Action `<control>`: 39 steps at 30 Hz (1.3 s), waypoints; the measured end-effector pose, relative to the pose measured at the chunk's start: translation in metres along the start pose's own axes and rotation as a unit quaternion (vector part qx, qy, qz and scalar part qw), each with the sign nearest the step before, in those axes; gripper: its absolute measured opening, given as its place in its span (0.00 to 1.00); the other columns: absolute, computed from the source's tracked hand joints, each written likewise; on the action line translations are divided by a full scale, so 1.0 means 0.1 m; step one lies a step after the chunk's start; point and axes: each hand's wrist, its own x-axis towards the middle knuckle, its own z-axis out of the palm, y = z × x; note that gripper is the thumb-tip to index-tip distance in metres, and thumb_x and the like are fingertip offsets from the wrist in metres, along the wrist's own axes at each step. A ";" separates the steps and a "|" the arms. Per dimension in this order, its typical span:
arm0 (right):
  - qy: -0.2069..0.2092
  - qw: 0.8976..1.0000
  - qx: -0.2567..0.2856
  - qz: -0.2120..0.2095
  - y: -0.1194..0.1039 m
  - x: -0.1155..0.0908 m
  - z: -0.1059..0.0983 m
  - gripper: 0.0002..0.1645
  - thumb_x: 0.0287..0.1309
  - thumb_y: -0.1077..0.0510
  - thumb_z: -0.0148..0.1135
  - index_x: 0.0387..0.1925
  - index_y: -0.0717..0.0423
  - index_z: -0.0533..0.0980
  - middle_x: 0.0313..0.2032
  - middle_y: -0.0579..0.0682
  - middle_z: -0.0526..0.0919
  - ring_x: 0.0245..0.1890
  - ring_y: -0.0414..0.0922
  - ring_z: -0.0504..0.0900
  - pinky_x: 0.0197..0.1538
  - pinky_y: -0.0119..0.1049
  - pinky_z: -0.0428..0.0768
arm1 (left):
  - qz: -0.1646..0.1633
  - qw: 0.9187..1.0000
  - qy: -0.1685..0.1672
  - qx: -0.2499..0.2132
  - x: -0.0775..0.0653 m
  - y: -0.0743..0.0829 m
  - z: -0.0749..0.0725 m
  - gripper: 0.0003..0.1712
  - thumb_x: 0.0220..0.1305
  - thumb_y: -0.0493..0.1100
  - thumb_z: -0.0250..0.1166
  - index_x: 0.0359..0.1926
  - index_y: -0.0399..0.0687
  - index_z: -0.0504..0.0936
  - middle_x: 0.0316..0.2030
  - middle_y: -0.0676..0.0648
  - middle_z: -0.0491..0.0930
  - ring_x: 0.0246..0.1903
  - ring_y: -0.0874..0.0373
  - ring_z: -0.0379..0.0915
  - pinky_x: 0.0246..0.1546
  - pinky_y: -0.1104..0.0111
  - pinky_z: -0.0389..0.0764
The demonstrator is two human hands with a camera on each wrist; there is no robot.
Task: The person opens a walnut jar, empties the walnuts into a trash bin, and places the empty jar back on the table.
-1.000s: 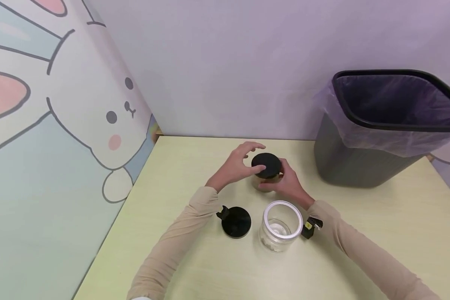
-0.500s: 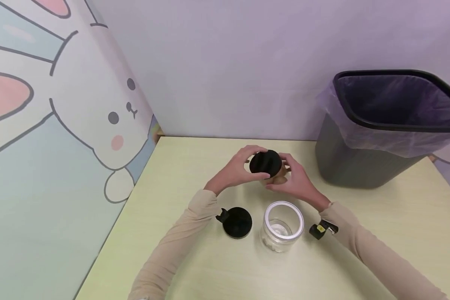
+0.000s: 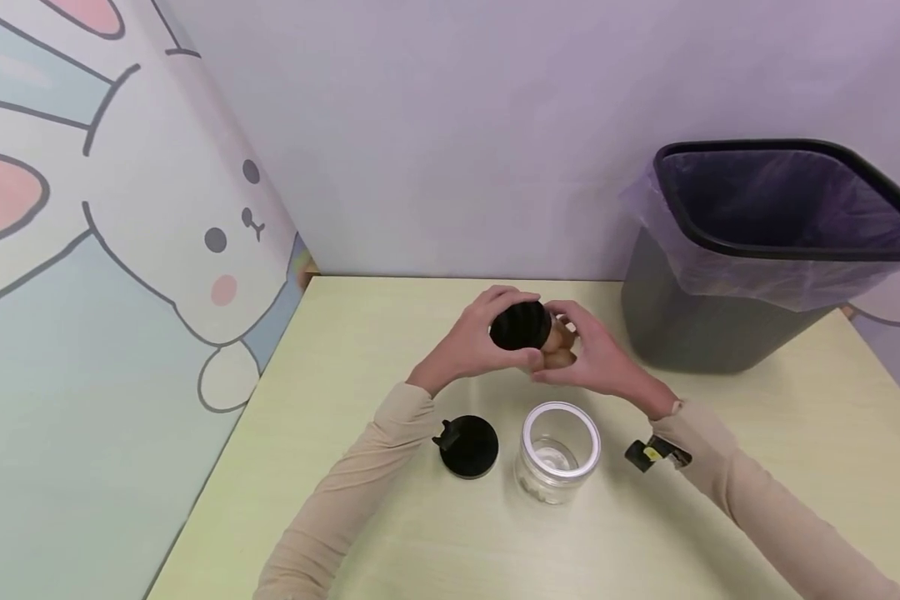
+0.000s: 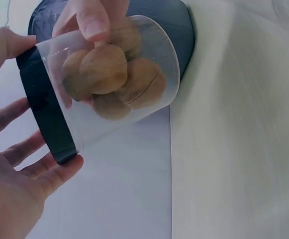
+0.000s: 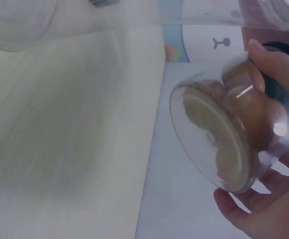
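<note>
Both hands hold a clear jar (image 4: 99, 132) of walnuts (image 4: 104, 69), tilted on its side above the table. My left hand (image 3: 474, 340) grips the jar's black lid (image 4: 45, 104), thumb on one edge and fingers on the other. The lid faces left and is on the jar. My right hand (image 3: 596, 358) grips the jar's clear body, fingers and thumb spread around it. Several walnuts lie inside, seen through the wall and the base in both wrist views.
Nearer on the pale table (image 3: 390, 533) stands a second clear jar (image 3: 540, 483), uncovered, with a pale rim. A black round lid (image 3: 471, 454) lies left of it. A grey bin (image 3: 690, 308) with a purple liner stands at back right. Walls rise behind and left.
The walnut jar went from nearly upright to tilted, its lid swinging left and its base right. The left fingers closed onto the lid; the right hand moved slightly right with the body.
</note>
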 end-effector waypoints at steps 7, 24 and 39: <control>-0.043 0.996 0.071 0.040 -0.01 -0.03 -0.14 0.56 0.39 0.60 0.86 0.70 0.56 0.65 0.62 0.52 0.74 0.55 0.47 0.73 0.59 0.49 0.70 | 0.055 0.998 0.021 -0.033 0.01 0.08 -0.04 0.38 0.54 0.48 0.79 0.66 0.53 0.76 0.62 0.50 0.70 0.61 0.56 0.67 0.61 0.59 0.72; 0.017 0.998 0.049 0.028 -0.05 -0.14 -0.13 0.55 0.33 0.62 0.88 0.66 0.57 0.70 0.58 0.53 0.79 0.53 0.44 0.76 0.58 0.41 0.71 | 0.080 0.996 0.011 -0.042 0.01 0.15 -0.04 0.37 0.55 0.46 0.79 0.66 0.50 0.78 0.58 0.50 0.73 0.59 0.55 0.69 0.56 0.60 0.74; 0.061 0.998 -0.006 -0.009 -0.16 -0.21 -0.10 0.55 0.30 0.59 0.89 0.63 0.62 0.71 0.56 0.57 0.80 0.53 0.52 0.78 0.57 0.50 0.74 | 0.061 0.997 0.038 -0.043 0.01 0.22 0.01 0.33 0.57 0.46 0.77 0.64 0.51 0.81 0.55 0.47 0.73 0.55 0.54 0.71 0.50 0.63 0.78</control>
